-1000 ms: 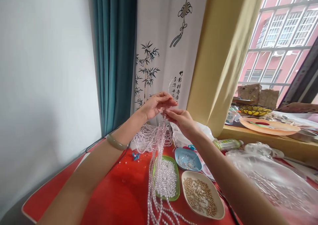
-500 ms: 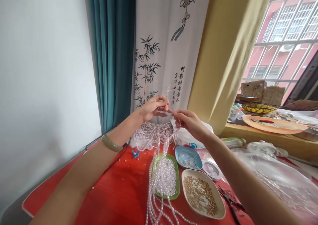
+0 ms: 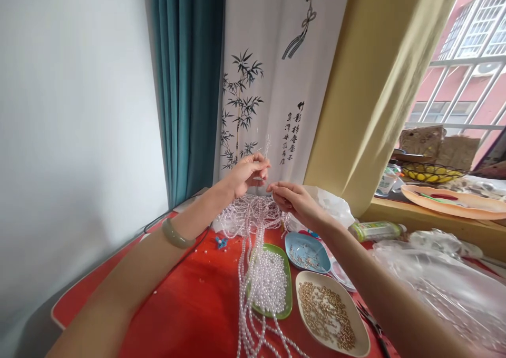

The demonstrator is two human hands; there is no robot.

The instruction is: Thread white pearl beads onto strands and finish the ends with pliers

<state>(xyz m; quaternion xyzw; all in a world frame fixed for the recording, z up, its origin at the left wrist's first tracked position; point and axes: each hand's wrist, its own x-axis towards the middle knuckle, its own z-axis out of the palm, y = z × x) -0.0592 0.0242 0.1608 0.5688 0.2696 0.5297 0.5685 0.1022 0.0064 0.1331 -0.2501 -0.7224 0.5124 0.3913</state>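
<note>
My left hand (image 3: 248, 172) is raised above the red table (image 3: 190, 300), its fingers pinched on the top ends of several pearl bead strands (image 3: 253, 273). The strands hang down, heap at the back and trail across the green dish (image 3: 288, 300) of loose pearls. Thin clear threads stick up above my left fingers. My right hand (image 3: 291, 201) is just right of and below the left, fingers pinched on the same bundle's thin thread. A green bangle (image 3: 176, 235) sits on my left wrist.
A cream dish of gold beads (image 3: 330, 321) and a blue dish (image 3: 306, 252) lie right of the green one. Clear plastic bags (image 3: 443, 284) cover the right side. A bottle (image 3: 375, 230) lies by the sill, where an orange plate (image 3: 454, 202) and fruit basket (image 3: 429, 173) stand.
Both hands have lowered slightly with the strands. My right hand has moved a little apart from the left, down and to the right. The view has tilted.
</note>
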